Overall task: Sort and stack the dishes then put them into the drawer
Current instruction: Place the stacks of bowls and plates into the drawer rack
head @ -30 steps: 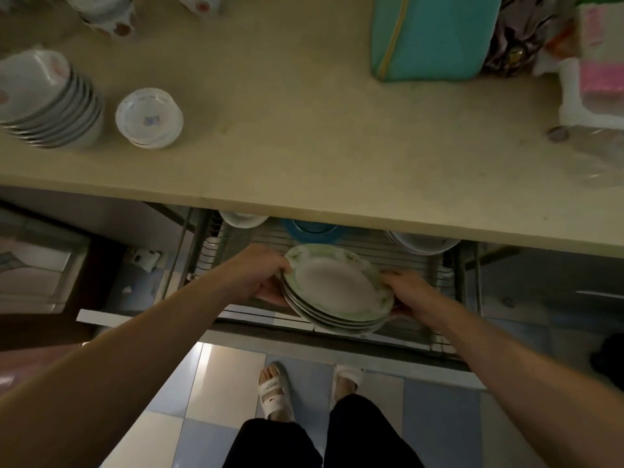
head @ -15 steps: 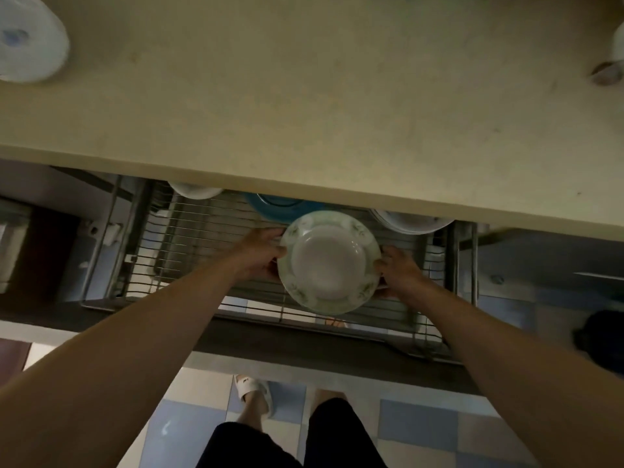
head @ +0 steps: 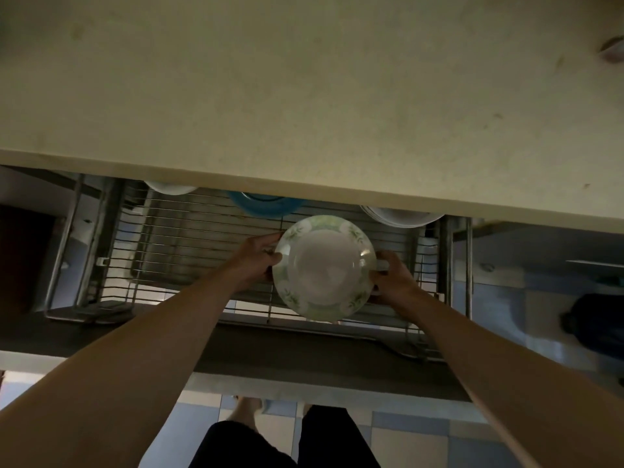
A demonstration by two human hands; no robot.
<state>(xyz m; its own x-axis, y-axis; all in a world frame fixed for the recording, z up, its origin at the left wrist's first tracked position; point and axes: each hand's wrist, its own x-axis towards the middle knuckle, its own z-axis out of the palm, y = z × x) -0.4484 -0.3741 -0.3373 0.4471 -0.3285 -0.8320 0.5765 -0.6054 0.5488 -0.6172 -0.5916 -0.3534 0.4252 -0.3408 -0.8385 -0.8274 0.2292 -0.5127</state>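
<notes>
The round ceramic plate with a white centre (head: 324,268) carries a pale green rim band printed with darker green leaf sprigs and white patches, between the fingers of both hands. Beyond the fingertips, the silver-grey wire rack drawer (head: 189,238) shows thin parallel bars. A bright blue round dish (head: 263,204) sits past the left fingers, a plain white dish (head: 400,216) past the right ones. The flat stone countertop (head: 304,96) is dull beige with faint darker specks. The floor tiles (head: 408,437) alternate blue and cream.
</notes>
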